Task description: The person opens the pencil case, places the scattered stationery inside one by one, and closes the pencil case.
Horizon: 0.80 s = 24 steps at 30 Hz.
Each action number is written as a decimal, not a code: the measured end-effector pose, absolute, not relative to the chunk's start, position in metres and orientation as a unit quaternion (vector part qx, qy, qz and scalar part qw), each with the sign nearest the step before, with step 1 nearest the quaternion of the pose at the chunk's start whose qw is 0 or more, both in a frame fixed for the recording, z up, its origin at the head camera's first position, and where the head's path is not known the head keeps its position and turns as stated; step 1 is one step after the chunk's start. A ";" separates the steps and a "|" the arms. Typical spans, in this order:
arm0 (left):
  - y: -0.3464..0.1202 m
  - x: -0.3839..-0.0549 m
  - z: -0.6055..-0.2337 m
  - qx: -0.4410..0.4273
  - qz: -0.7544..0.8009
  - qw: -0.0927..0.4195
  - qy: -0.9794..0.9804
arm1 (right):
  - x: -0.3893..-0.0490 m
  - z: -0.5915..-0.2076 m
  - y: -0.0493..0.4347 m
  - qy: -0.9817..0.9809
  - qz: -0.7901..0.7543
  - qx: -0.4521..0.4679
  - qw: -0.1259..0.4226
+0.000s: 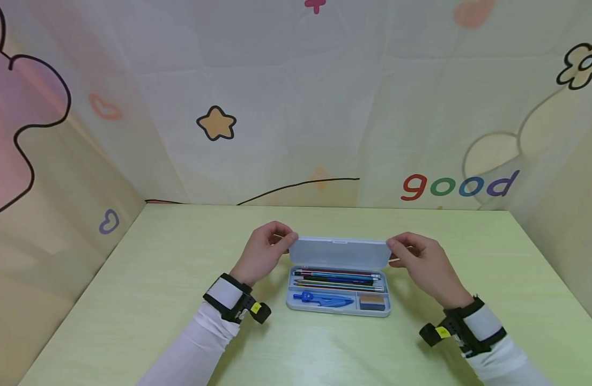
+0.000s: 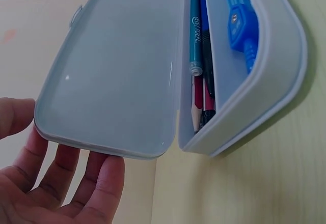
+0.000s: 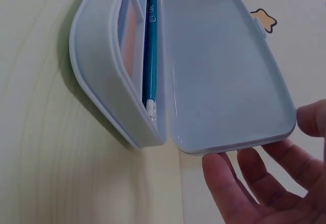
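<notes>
A pale blue pencil case (image 1: 338, 312) lies on the table with its hinged lid (image 1: 339, 253) raised. My left hand (image 1: 267, 251) pinches the lid's left end, thumb at the upper corner and fingers behind. At the opposite end, my right hand (image 1: 422, 262) grips the lid in the same way. Several pencils and pens (image 1: 339, 280) fill the long rear compartment. A blue compass (image 1: 322, 299) occupies the front left compartment, and an eraser (image 1: 371, 303) the small one on the right. In the left wrist view a teal pencil (image 2: 195, 35) runs beside the hinge.
The light wood-grain table (image 1: 180, 257) spreads around the case. Behind it hangs a pale printed cloth (image 1: 296, 107) with a star and coloured letters. Each wrist wears a strapped camera, one left (image 1: 260, 312) and one right (image 1: 428, 334), both above the tabletop.
</notes>
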<state>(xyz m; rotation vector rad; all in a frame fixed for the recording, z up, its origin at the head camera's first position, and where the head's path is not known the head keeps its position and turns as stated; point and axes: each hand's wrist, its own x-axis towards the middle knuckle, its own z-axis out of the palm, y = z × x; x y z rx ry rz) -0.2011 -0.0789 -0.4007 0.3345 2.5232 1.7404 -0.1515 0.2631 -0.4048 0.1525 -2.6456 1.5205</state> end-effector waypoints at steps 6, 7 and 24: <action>-0.082 -0.201 -0.398 0.130 0.552 0.040 0.823 | -0.150 -0.401 0.262 -0.869 0.491 0.052 0.034; -0.082 -0.201 -0.398 0.134 0.550 0.041 0.823 | -0.150 -0.401 0.262 -0.869 0.490 0.053 0.033; -0.085 -0.197 -0.391 0.182 0.499 0.047 0.846 | -0.145 -0.390 0.256 -0.896 0.436 0.078 0.028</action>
